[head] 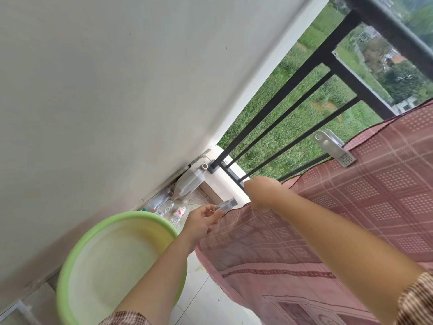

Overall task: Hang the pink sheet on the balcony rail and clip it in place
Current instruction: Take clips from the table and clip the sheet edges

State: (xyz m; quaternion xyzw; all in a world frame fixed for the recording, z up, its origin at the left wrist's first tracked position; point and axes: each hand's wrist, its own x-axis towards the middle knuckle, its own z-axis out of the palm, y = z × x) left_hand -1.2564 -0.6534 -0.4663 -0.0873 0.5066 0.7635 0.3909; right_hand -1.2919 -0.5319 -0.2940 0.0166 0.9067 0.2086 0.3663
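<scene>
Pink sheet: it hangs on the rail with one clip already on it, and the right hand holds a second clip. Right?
Wrong hand. The head view shows the left hand pinching the second clip; the right hand grips the pink sheet's edge. It hangs on the rail with the first clip on, as stated.

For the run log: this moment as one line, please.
pink sheet: draped over rail | fixed clip: on sheet | left hand: pinches loose clip | right hand: grips sheet edge

You can reach bare rail bars (pixel 283 90) left of the pink sheet (pixel 351 207). A green basin (pixel 77 249) blocks near left.
</scene>
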